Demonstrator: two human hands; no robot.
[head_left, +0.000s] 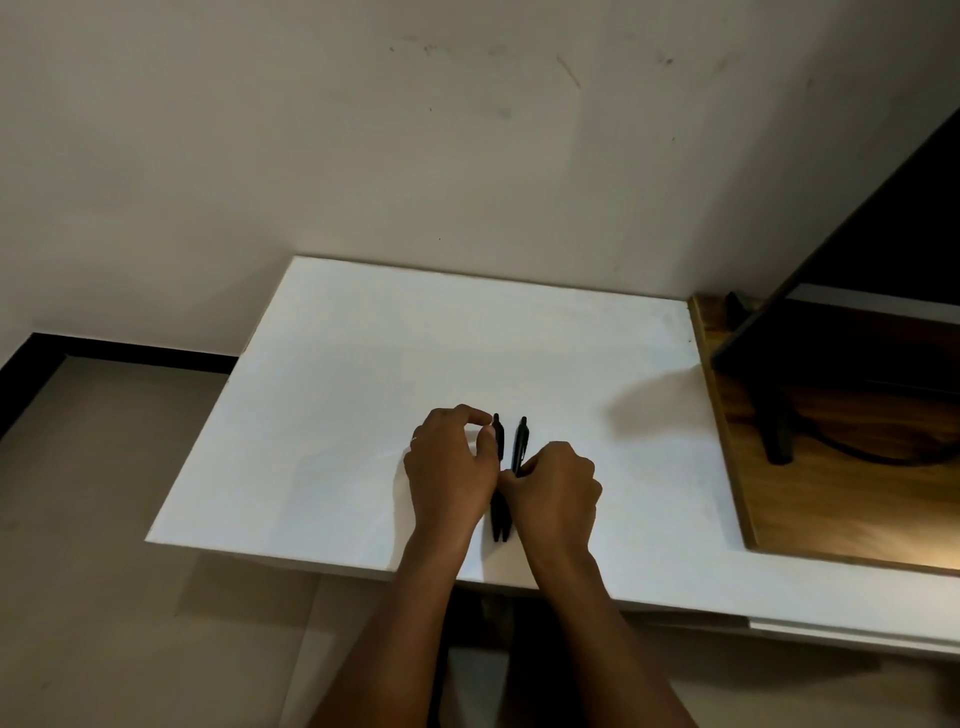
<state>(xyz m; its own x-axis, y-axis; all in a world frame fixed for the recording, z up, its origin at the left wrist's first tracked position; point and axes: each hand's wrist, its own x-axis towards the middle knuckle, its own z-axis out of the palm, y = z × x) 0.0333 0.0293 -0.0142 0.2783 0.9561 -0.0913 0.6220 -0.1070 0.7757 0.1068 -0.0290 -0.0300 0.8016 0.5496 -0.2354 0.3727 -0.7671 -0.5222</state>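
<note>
On smooth white board (332, 364) | two slim black pens (520, 441), perhaps plastic

Two pens (506, 467) side by side on board (337, 395)

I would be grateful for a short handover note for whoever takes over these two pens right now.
Left hand: thumb and forefinger pinch the left pen near its far end.
Right hand: fingers curl round the right pen at mid-barrel.
Both black pens are lengthwise on the white board, with near ends together between the wrists and far ends slightly apart.
Done: pens brought side by side.
Left: probably close the far gap so they lie parallel, then let go.
</note>
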